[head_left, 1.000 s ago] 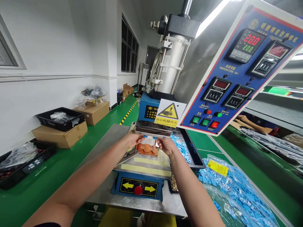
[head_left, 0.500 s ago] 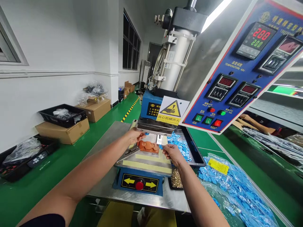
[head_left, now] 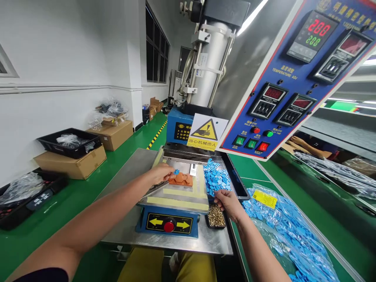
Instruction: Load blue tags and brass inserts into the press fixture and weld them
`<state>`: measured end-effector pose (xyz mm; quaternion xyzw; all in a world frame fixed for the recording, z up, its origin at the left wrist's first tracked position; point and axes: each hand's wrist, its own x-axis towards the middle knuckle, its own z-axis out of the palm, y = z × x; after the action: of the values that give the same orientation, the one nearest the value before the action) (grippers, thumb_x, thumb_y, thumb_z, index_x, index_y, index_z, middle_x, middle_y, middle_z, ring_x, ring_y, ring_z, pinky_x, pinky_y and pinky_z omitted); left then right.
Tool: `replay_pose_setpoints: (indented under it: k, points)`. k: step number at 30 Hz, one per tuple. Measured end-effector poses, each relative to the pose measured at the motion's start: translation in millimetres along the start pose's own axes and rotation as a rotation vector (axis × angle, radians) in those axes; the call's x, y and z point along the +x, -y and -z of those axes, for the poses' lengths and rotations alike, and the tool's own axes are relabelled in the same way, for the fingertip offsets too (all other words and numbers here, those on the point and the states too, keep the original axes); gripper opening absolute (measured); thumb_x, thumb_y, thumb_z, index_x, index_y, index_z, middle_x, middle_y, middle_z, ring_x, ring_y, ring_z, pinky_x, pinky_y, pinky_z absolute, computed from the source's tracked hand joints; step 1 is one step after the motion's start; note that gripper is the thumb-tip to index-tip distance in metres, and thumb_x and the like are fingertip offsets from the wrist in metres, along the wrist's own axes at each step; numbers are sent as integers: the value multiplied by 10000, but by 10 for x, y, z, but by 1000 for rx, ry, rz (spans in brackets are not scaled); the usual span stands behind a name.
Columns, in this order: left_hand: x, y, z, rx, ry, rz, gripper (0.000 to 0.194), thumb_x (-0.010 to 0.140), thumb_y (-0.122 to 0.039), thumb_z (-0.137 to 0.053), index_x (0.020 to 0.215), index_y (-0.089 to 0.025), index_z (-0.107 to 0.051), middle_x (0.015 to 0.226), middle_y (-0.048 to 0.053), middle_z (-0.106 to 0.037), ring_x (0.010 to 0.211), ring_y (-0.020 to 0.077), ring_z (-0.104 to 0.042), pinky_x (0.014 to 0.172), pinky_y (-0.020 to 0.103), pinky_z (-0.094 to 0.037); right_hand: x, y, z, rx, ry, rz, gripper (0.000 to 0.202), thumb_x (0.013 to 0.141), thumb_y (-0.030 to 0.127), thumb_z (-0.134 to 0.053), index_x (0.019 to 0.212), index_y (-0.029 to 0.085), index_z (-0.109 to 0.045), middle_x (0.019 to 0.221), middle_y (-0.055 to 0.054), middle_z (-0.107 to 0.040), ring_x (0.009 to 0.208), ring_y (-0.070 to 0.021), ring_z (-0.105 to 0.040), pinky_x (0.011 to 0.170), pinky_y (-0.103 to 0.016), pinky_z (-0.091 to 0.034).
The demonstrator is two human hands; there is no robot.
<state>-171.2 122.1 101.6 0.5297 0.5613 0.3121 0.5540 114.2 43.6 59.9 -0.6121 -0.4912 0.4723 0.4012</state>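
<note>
Left hand (head_left: 161,173) grip on blue piece (head_left: 176,171) (fingertips hidden), right hand (head_left: 227,199) blurred.

Both bare forearms are stretching forward from the bottom of the view. The left arm is reaching in from the lower left, its wrist straight, and the left hand (head_left: 162,173) is lying palm down with the fingers curled and the fingertips pinching together. The right arm is angling in from the lower right; the right hand (head_left: 228,201) is hanging lower and nearer the body, fingers loosely bent and pointing down.
</note>
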Motion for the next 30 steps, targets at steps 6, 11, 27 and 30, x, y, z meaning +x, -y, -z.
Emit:
replay_pose_setpoints:
  k: [6, 11, 27, 30]
  points:
    - [-252, 29, -313, 219, 278, -22, 208, 734, -214, -620, 550, -120, -594, 546, 33, -614, 469, 90, -533, 452, 181, -391, 168, -68, 217, -159, -139, -29, 309, 684, 437, -630, 555, 174, -531, 490, -2, -564, 372, -80, -425, 351, -194, -303]
    - [-128, -93, -990, 224, 318, -137, 201, 763, -214, -603, 578, -136, -598, 577, 20, -634, 532, 119, -601, 539, 221, -480, 302, -29, 609, -243, -395, -16, 307, 818, 377, -462, 643, 159, -588, 601, -55, -634, 398, -106, -501, 374, -213, -355]
    - [188, 35, -2382, 475, 215, -735, 116, 849, -164, -515, 855, -177, -631, 769, 29, -646, 754, 183, -607, 732, 299, -452, -1745, -1196, 1182, -597, -642, -44, 325, 836, 379, -447, 870, 174, -696, 833, -69, -706, 721, -214, -627, 686, -318, -485]
    - [-165, 262, -2695, 609, 503, -973, 156, 857, -171, -509, 837, -191, -662, 855, 33, -653, 817, 174, -611, 768, 276, -466, -1648, -1299, 1398, -808, -772, -81, 312, 853, 299, -428, 960, 178, -694, 976, -74, -705, 823, -200, -645, 779, -303, -488]
